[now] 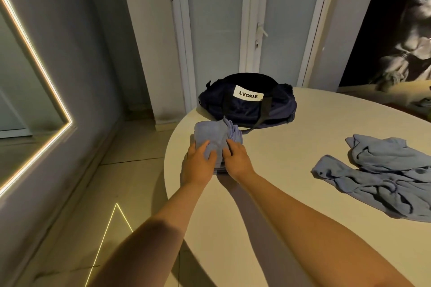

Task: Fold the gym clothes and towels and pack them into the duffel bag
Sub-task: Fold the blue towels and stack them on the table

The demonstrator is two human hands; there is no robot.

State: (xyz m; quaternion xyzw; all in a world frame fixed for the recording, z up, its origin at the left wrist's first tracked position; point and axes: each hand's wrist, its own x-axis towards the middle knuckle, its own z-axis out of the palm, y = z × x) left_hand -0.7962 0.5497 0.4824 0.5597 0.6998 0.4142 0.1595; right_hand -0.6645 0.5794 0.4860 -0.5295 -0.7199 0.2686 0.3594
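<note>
A folded blue towel (215, 135) lies in a thick stack near the left edge of the round cream table (291, 158). My left hand (198, 163) grips its near left side, fingers over the top layer. My right hand (235, 158) grips the near right side the same way. Just behind the towel sits a dark navy duffel bag (247, 105) with a white "LVQUE" label; one strap hangs down toward the towel. A crumpled blue garment (384, 175) lies unfolded at the table's right side.
The table's left edge runs close beside my left hand, with tiled floor (121, 182) below. White doors (233, 30) stand behind the bag. A lit mirror (30, 81) hangs on the left wall. A dark picture (396, 30) leans at the back right.
</note>
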